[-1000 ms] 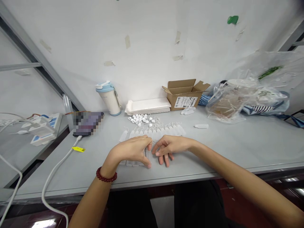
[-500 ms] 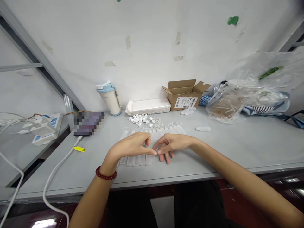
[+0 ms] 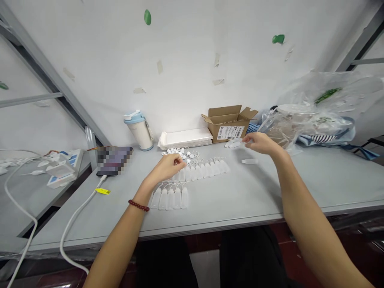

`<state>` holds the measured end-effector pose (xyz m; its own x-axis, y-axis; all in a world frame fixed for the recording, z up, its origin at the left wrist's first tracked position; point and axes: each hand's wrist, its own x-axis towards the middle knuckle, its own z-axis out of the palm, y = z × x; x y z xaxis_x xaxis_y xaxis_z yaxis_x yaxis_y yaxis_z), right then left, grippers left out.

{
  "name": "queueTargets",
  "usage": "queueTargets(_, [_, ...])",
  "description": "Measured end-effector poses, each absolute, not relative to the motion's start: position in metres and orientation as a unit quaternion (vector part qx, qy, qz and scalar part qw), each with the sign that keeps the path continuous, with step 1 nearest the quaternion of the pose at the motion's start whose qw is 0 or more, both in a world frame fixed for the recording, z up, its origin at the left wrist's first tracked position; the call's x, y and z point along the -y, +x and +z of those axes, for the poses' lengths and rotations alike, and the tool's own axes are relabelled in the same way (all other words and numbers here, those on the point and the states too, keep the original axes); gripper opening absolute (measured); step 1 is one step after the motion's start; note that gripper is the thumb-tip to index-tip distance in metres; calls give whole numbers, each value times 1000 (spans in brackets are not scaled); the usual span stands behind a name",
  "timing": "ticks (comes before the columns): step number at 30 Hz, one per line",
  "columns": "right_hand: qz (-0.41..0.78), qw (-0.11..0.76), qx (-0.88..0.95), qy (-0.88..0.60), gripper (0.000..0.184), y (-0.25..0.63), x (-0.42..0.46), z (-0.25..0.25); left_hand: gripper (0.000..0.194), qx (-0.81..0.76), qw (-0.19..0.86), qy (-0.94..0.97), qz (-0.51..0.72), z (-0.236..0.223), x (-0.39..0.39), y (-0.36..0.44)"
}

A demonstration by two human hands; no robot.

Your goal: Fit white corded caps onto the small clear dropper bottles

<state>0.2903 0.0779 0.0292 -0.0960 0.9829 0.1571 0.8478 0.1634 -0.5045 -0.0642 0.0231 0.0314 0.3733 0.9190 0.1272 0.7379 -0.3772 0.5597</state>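
My left hand (image 3: 168,167) hovers over the row of bottles, just in front of a pile of small white caps (image 3: 177,151). Its thumb and fingers are pinched together, and whatever may be between them cannot be made out. By the cardboard box, my right hand (image 3: 260,143) pinches the end of a small translucent bottle (image 3: 238,141) that lies with another. Nearer me, a single bottle (image 3: 250,161) lies on its own. Several flat bottles with thin cords at their necks form a back row (image 3: 207,170) and a shorter front row (image 3: 170,199).
The open cardboard box (image 3: 229,130) stands against the wall, beside a stack of white packs (image 3: 187,138). A tumbler (image 3: 141,134) and a charging phone (image 3: 115,160) are on the left. Plastic bags (image 3: 297,124) and blue cloth (image 3: 345,138) fill the right rear.
My hands were together above the front row and have parted. The left moved back toward the caps; the right reached right and away to the loose bottles. The front row is uncovered.
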Motion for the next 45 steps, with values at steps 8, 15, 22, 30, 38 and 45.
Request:
queueTargets(8, [216, 19, 740, -636, 24, 308, -83, 18, 38, -439, 138, 880, 119, 32, -63, -37])
queueTargets(15, [143, 63, 723, -673, 13, 278, -85, 16, 49, -432, 124, 892, 53, 13, -86, -27])
queueTargets(22, [65, 312, 797, -513, 20, 217, -70, 13, 53, -463, 40, 868, 172, 20, -66, -32])
queueTargets(30, [89, 312, 848, -419, 24, 178, -50, -3, 60, -476, 21, 842, 252, 18, -46, -39])
queueTargets(38, [155, 407, 807, -399, 25, 164, -39, -7, 60, -427, -6, 859, 283, 9, -30, -28])
queueTargets(45, [246, 403, 772, -426, 31, 164, -38, -3, 56, -374, -23, 875, 306, 7, -21, -20])
